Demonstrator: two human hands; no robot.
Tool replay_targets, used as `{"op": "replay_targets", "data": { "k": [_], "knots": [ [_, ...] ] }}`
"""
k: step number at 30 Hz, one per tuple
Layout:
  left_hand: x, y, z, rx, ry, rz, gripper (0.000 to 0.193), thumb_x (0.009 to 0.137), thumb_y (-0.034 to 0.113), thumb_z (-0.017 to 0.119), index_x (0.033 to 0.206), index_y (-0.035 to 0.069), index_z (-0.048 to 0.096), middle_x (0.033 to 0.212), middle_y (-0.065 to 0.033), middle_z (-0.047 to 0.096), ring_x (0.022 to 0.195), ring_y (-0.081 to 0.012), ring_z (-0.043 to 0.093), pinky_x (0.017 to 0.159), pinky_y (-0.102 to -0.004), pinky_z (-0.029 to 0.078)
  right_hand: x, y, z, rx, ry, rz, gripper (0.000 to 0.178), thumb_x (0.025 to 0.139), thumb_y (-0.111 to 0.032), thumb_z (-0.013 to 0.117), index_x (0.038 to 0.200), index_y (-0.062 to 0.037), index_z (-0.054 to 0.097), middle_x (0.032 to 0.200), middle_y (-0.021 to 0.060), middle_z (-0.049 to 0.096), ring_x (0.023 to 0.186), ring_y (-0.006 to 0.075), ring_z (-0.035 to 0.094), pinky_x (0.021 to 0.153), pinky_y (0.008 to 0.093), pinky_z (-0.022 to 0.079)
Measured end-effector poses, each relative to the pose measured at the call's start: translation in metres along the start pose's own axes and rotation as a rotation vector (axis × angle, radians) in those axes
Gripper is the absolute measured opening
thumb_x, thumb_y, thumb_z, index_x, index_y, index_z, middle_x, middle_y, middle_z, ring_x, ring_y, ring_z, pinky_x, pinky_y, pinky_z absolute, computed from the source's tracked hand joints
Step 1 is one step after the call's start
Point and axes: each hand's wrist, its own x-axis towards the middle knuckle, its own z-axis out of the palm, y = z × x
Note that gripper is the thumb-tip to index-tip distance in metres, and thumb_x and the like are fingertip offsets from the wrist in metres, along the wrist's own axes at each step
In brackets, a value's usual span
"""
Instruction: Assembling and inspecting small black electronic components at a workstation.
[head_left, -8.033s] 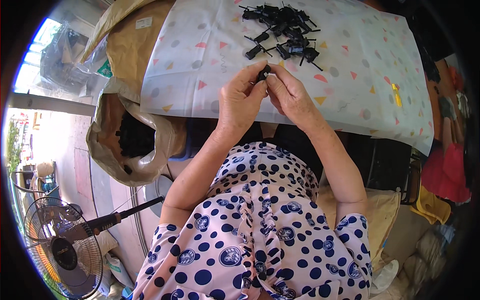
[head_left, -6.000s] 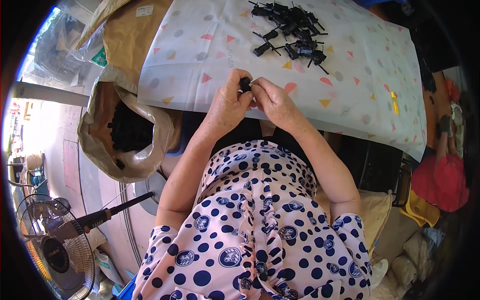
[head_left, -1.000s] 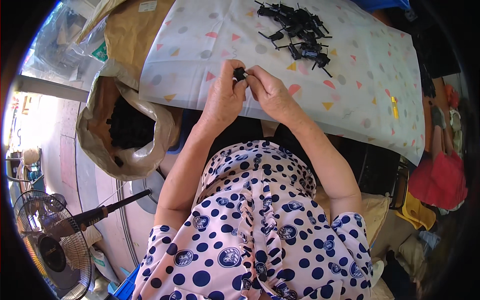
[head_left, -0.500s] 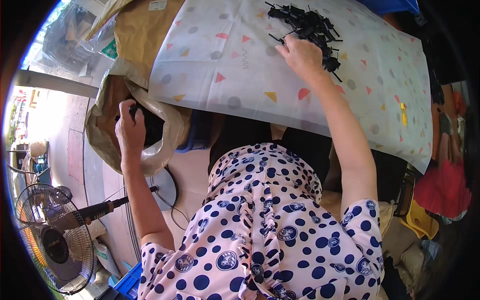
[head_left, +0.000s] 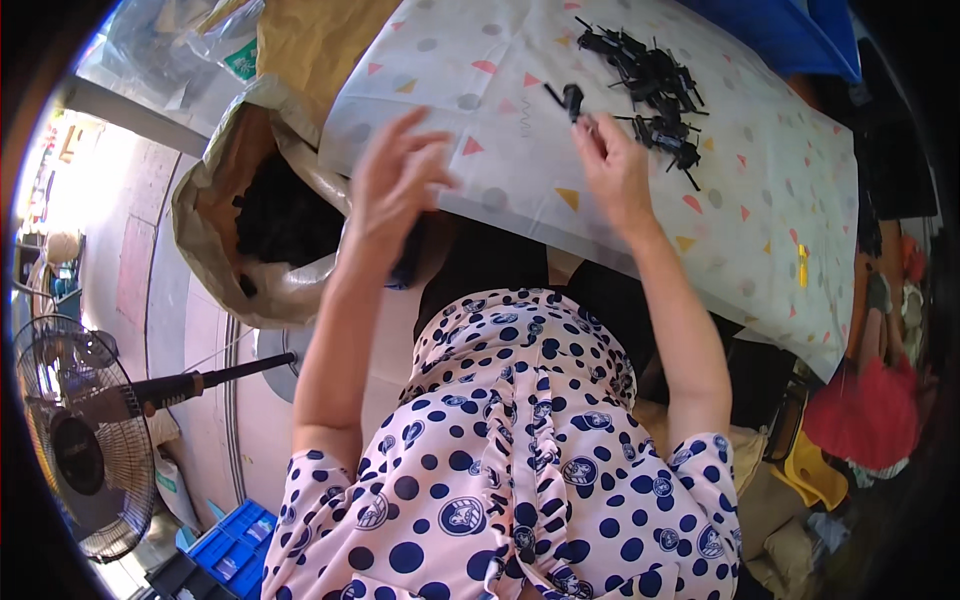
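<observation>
My right hand (head_left: pixel 615 165) is above the table, its thumb and fingers pinched on a small black plastic part (head_left: pixel 571 101) with a thin rod sticking out. Just beyond it lies a pile of similar black parts (head_left: pixel 655 80) on the patterned tablecloth (head_left: pixel 540 180). My left hand (head_left: pixel 400 185) is raised over the table's near left edge, fingers spread and somewhat blurred, with nothing in it. To its left stands an open woven sack (head_left: pixel 190 215), its rim rolled down. Many black pieces (head_left: pixel 285 215) fill the sack; their shape is hard to make out.
A blue bin (head_left: pixel 800 35) stands at the table's far right corner. A small yellow tool or tube (head_left: pixel 803 265) lies on the cloth at the right. At the lower left are a standing fan (head_left: pixel 85 450) and a blue divided tray (head_left: pixel 235 545). Brown paper (head_left: pixel 310 50) lies behind the sack.
My left hand has left the sack, released the black piece it held, and moved right toward the table. My right hand has drawn back from the pile with one black part.
</observation>
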Motion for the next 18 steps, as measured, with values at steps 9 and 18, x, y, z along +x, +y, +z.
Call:
{"op": "replay_targets", "data": {
  "k": [9,18],
  "knots": [
    [0.019,-0.031,0.078,-0.709,-0.245,-0.330,0.037,0.094,0.019,0.056,0.127,0.003,0.049,0.105,-0.0133,0.066,0.078,-0.0152,0.068,0.058,-0.0192,0.053,-0.056,-0.017,0.006,0.311,-0.030,-0.083,0.009,0.091,-0.004,0.059,0.098,0.0004,0.055,0.073,0.0053,0.061,0.063,0.0112,0.054,0.059,0.0239,0.045],
    [0.010,-0.034,0.090,-0.453,-0.123,-0.306,0.031,0.085,0.009,0.068,0.115,0.007,0.059,0.084,-0.0052,0.065,0.064,-0.0093,0.061,0.054,-0.0180,0.044,-0.070,-0.014,-0.014,0.372,-0.066,0.053,0.022,0.097,-0.020,0.051,0.108,-0.0013,0.055,0.073,0.0034,0.056,0.064,0.0089,0.049,0.060,0.0222,0.042]
  ]
}}
